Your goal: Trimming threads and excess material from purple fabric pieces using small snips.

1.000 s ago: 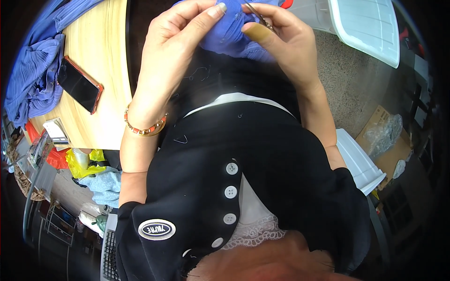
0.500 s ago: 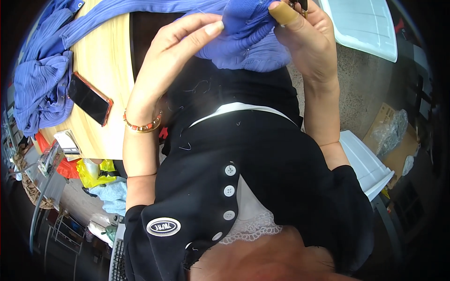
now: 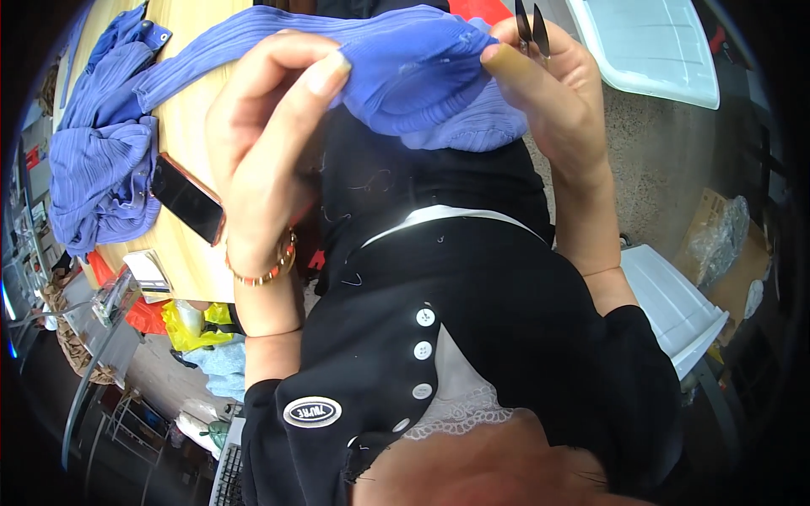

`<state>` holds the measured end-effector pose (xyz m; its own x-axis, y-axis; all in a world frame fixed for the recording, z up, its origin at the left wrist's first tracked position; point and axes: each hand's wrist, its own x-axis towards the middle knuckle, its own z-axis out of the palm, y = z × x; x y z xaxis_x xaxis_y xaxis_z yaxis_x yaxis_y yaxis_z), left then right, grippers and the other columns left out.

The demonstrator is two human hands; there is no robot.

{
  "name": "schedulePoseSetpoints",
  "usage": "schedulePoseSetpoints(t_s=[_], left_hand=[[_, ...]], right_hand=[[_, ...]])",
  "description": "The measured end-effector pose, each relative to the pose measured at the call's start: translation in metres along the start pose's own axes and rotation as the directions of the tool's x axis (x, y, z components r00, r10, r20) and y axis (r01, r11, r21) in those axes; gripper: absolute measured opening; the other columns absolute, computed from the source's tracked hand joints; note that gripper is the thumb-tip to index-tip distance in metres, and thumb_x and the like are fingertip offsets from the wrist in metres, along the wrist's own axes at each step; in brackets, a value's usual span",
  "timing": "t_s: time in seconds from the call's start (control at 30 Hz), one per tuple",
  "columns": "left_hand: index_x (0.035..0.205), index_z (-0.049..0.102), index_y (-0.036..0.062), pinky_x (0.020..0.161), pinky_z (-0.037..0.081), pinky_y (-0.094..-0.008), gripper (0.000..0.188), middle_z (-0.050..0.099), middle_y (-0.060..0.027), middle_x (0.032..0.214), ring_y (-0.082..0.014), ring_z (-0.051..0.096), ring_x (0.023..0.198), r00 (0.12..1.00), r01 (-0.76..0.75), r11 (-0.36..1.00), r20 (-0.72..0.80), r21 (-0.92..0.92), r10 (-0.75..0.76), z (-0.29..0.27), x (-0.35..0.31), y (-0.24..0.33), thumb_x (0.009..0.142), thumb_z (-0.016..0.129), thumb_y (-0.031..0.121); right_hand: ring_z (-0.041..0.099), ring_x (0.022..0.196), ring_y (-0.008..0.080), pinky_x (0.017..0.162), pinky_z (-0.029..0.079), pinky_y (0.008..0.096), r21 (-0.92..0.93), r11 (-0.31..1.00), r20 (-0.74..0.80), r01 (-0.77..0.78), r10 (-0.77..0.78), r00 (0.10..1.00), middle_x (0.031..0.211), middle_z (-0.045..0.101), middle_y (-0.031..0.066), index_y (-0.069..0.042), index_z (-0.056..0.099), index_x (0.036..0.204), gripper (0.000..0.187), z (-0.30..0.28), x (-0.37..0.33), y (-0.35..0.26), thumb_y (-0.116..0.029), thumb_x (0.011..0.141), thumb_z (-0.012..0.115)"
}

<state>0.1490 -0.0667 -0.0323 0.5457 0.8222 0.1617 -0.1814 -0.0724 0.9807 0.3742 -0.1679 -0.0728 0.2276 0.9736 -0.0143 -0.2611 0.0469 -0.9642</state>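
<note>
A blue ribbed knit garment [image 3: 413, 72] is stretched between my two hands above my lap, with loose threads along its seam. My left hand [image 3: 261, 139], with a bracelet at the wrist, pinches its left edge between thumb and fingers. At its right end my right hand [image 3: 561, 105] grips the cloth with the thumb, which wears a tan cover. Thread snips [image 3: 531, 32] are tucked in that same hand, their dark blades pointing up and away from me. A long ribbed strip runs left from the held cloth toward a heap of blue knit [image 3: 105, 177] on the table.
On the wooden table [image 3: 190, 274] at left lie a phone [image 3: 187, 199] and a small white box [image 3: 147, 273]. Yellow and red bags [image 3: 194, 327] are below its near edge. Pale plastic bins [image 3: 650, 51] stand at right, near cardboard with clear plastic wrap [image 3: 724, 240].
My left hand has moved left, spreading the cloth wider and flatter. The snips' blades now show clearly above my right hand. The whole view has shifted slightly.
</note>
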Motion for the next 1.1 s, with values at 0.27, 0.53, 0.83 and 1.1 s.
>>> schedulePoseSetpoints(t_s=[0.27, 0.53, 0.83, 1.1], left_hand=[[0.122, 0.067, -0.0001, 0.086, 0.05, -0.0229, 0.026, 0.071, -0.0027, 0.103, -0.0089, 0.065, 0.094, 0.909, 0.404, 0.914, 0.125, -0.024, -0.398, -0.007, -0.007, 0.011, 0.098, 0.068, 0.012], [0.111, 0.072, -0.0003, 0.085, 0.05, -0.0218, 0.02, 0.073, -0.003, 0.1, -0.0077, 0.065, 0.092, 0.862, 0.507, 0.833, 0.149, -0.223, -0.485, 0.001, -0.015, -0.017, 0.099, 0.067, 0.014], [0.112, 0.072, 0.0041, 0.059, 0.041, -0.0144, 0.02, 0.074, -0.0001, 0.095, -0.0009, 0.062, 0.071, 0.85, 0.489, 0.808, -0.029, -0.328, -0.527, 0.004, -0.019, -0.031, 0.097, 0.069, 0.017], [0.113, 0.073, 0.0058, 0.048, 0.032, -0.0125, 0.022, 0.074, 0.0016, 0.094, 0.003, 0.056, 0.063, 0.853, 0.491, 0.81, -0.011, -0.321, -0.522, -0.004, -0.023, -0.036, 0.096, 0.072, 0.019]], right_hand=[[0.059, 0.083, 0.0063, 0.078, 0.045, 0.0205, -0.221, 0.949, 0.069, 0.225, -0.215, 0.974, 0.094, 0.067, 0.0027, 0.001, 0.067, 0.104, 0.014, 0.005, 0.0, -0.006, -0.006, 0.092, 0.071], [0.062, 0.097, 0.0102, 0.088, 0.048, 0.0251, -0.263, 0.934, 0.024, 0.243, -0.245, 0.969, 0.11, 0.068, 0.0085, 0.005, 0.065, 0.121, 0.031, 0.013, -0.001, 0.016, -0.007, 0.094, 0.072], [0.054, 0.065, 0.0152, 0.058, 0.045, 0.0278, -0.631, 0.604, 0.25, 0.487, -0.436, 0.865, 0.079, 0.06, 0.005, -0.004, 0.071, 0.12, 0.038, 0.023, -0.018, 0.021, -0.018, 0.087, 0.079], [0.05, 0.07, 0.012, 0.065, 0.041, 0.0247, -0.628, 0.625, 0.266, 0.463, -0.386, 0.883, 0.083, 0.057, 0.0037, 0.003, 0.068, 0.126, 0.041, 0.026, -0.021, 0.019, -0.015, 0.09, 0.075]])
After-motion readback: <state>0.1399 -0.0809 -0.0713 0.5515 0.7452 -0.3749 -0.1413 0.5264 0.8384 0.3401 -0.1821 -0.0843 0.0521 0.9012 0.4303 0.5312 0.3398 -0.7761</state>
